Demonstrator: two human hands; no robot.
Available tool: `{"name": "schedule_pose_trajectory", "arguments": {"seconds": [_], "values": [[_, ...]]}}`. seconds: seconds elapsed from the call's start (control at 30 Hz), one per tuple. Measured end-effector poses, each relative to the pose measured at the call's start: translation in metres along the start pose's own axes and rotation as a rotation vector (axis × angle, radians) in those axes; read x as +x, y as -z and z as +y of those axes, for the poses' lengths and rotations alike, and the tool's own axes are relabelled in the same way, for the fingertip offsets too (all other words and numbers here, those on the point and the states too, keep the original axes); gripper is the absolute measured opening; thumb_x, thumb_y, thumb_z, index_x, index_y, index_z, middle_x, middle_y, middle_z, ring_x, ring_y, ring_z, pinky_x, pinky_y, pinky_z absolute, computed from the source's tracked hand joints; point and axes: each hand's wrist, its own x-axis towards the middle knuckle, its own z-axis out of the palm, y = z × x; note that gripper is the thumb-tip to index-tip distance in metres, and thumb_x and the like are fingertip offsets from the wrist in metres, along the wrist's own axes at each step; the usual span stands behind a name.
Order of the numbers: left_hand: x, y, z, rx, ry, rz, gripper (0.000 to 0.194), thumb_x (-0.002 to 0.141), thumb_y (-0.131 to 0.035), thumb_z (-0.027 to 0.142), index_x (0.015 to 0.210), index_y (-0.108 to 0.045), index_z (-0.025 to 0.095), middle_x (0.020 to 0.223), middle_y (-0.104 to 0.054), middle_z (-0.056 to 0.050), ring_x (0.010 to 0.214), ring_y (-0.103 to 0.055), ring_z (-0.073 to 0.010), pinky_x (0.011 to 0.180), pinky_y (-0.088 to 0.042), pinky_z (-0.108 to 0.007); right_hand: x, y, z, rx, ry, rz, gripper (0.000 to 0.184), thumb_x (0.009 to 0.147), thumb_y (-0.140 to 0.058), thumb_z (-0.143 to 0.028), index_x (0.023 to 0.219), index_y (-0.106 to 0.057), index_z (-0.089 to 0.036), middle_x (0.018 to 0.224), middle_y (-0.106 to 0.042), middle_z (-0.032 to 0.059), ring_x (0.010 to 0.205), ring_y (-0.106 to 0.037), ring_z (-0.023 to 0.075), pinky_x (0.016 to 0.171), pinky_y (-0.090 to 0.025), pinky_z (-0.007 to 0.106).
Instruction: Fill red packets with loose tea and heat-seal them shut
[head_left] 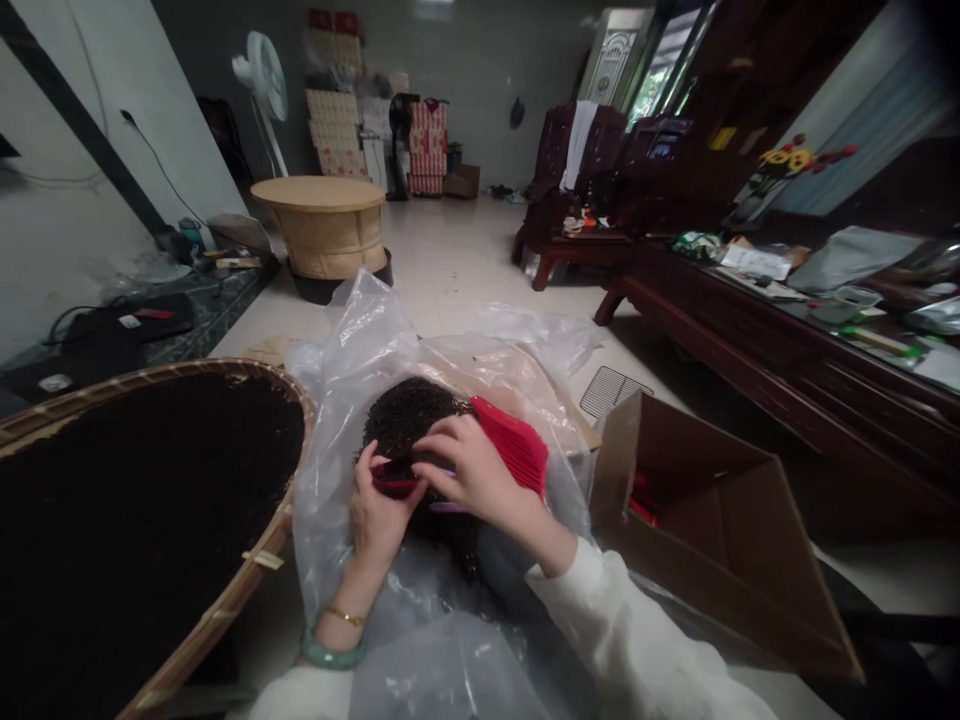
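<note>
My left hand [382, 505] is closed around a small red packet [395, 486], whose dark mouth faces up. My right hand [466, 462] bends over that packet, fingers curled at its opening; what they grip, if anything, is hidden. Under both hands a heap of dark dried leaves [409, 412], which look like tea, lies in a clear plastic bag [330, 480]. A purple item [448, 507] shows partly below my right hand, too covered to name. Just right of the heap rests a fanned stack of red packets [517, 445].
A big round woven tray [300, 440] full of dark leaves stands at left. To the right is an open cardboard box [720, 540] with something red inside. Beyond are a wire rack [615, 390], a wooden bench [750, 340], a round bamboo basket [322, 235] and a fan [266, 80].
</note>
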Motion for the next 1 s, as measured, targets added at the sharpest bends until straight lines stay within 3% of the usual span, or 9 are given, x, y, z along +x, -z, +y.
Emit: {"name": "schedule_pose_trajectory", "arguments": {"seconds": [0.1, 0.17, 0.33, 0.47, 0.63, 0.77, 0.9, 1.0], "values": [[0.000, 0.000, 0.000, 0.008, 0.007, -0.038, 0.093, 0.060, -0.081, 0.037, 0.140, -0.038, 0.018, 0.107, -0.066, -0.012, 0.092, -0.067, -0.0278, 0.081, -0.055, -0.042, -0.006, -0.016, -0.004, 0.029, -0.009, -0.140, 0.023, 0.089, -0.064, -0.024, 0.112, -0.068, -0.019, 0.103, -0.062, 0.0097, 0.086, -0.062, 0.0182, 0.074, -0.054, 0.030], [0.001, 0.002, 0.000, -0.019, -0.003, -0.071, 0.093, 0.060, -0.080, 0.035, 0.141, -0.038, 0.017, 0.112, -0.065, -0.013, 0.098, -0.066, -0.0282, 0.085, -0.054, -0.043, -0.007, -0.024, -0.001, 0.051, -0.050, -0.140, 0.020, 0.090, -0.061, -0.017, 0.108, -0.070, -0.019, 0.098, -0.063, 0.0079, 0.083, -0.064, 0.0160, 0.072, -0.053, 0.027], [0.007, 0.005, 0.000, -0.228, 0.035, -0.268, 0.048, 0.069, -0.073, 0.038, 0.113, -0.063, 0.019, 0.107, -0.069, -0.010, 0.093, -0.068, -0.0233, 0.082, -0.056, -0.037, -0.002, -0.016, 0.014, 0.208, -0.109, -0.058, 0.014, 0.082, -0.068, -0.010, 0.092, -0.074, -0.019, 0.091, -0.066, 0.0054, 0.079, -0.067, 0.0145, 0.070, -0.054, 0.025], [0.010, 0.006, 0.001, -0.351, 0.173, -0.286, 0.041, 0.065, -0.075, 0.041, 0.097, -0.066, 0.017, 0.090, -0.072, -0.005, 0.083, -0.069, -0.0218, 0.080, -0.057, -0.036, 0.003, 0.000, 0.015, 0.277, -0.088, 0.007, 0.015, 0.082, -0.065, -0.007, 0.085, -0.073, -0.019, 0.085, -0.070, 0.0033, 0.080, -0.068, 0.0148, 0.073, -0.054, 0.025], [0.009, 0.005, 0.003, -0.376, 0.210, -0.291, 0.041, 0.063, -0.075, 0.040, 0.095, -0.065, 0.017, 0.084, -0.073, -0.004, 0.076, -0.068, -0.0204, 0.072, -0.057, -0.033, 0.002, -0.004, 0.002, 0.072, 0.083, -0.095, 0.014, 0.089, -0.061, -0.014, 0.096, -0.072, -0.019, 0.097, -0.072, 0.0071, 0.088, -0.064, 0.0173, 0.079, -0.051, 0.029], [0.009, 0.006, 0.004, -0.279, 0.135, -0.296, 0.037, 0.067, -0.070, 0.037, 0.099, -0.068, 0.019, 0.090, -0.074, -0.005, 0.078, -0.068, -0.0204, 0.075, -0.056, -0.034, 0.001, -0.016, -0.006, -0.108, 0.046, -0.154, 0.012, 0.090, -0.064, -0.027, 0.096, -0.072, -0.020, 0.086, -0.071, 0.0075, 0.081, -0.058, 0.0187, 0.073, -0.049, 0.030], [0.011, 0.006, 0.003, -0.287, 0.124, -0.293, 0.038, 0.067, -0.071, 0.042, 0.096, -0.069, 0.018, 0.089, -0.075, -0.006, 0.079, -0.068, -0.0211, 0.077, -0.056, -0.036, 0.008, -0.015, 0.001, 0.135, 0.011, -0.057, 0.013, 0.092, -0.062, -0.027, 0.093, -0.074, -0.022, 0.085, -0.074, 0.0044, 0.079, -0.064, 0.0166, 0.077, -0.050, 0.029], [0.012, 0.005, 0.002, -0.287, 0.144, -0.267, 0.042, 0.064, -0.075, 0.044, 0.098, -0.070, 0.018, 0.092, -0.075, -0.007, 0.083, -0.069, -0.0229, 0.082, -0.056, -0.038, 0.014, -0.006, 0.015, 0.273, -0.142, 0.182, 0.017, 0.093, -0.058, -0.028, 0.098, -0.074, -0.023, 0.094, -0.074, 0.0048, 0.085, -0.067, 0.0182, 0.079, -0.053, 0.030]]}}
